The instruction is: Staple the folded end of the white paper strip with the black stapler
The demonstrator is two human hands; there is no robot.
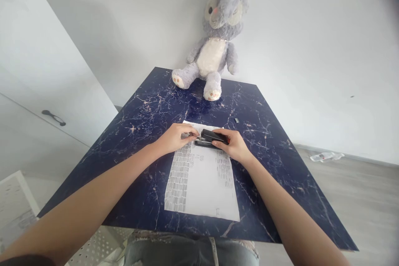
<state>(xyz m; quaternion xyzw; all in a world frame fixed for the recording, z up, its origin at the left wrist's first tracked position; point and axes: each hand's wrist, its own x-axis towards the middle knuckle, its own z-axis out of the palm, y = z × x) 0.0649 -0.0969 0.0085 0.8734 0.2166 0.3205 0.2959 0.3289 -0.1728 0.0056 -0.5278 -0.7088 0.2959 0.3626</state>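
Observation:
A black stapler lies over the far part of a white printed sheet, with its top part raised from its base at the left end. My right hand is closed around the stapler's right end, thumb on the near side and fingers on the far side. At the left end of the stapler, my left hand has its thumb and fingers drawn together in a pinch. A greyish bit shows between those fingers, too small to name. The sheet lies flat beneath both hands, its far part partly covered.
A small dark and silver piece rests on the blue marbled table, beyond my right hand. A grey plush rabbit sits at the table's back against the wall. White cabinet doors stand on the left; clear plastic packaging lies on the floor.

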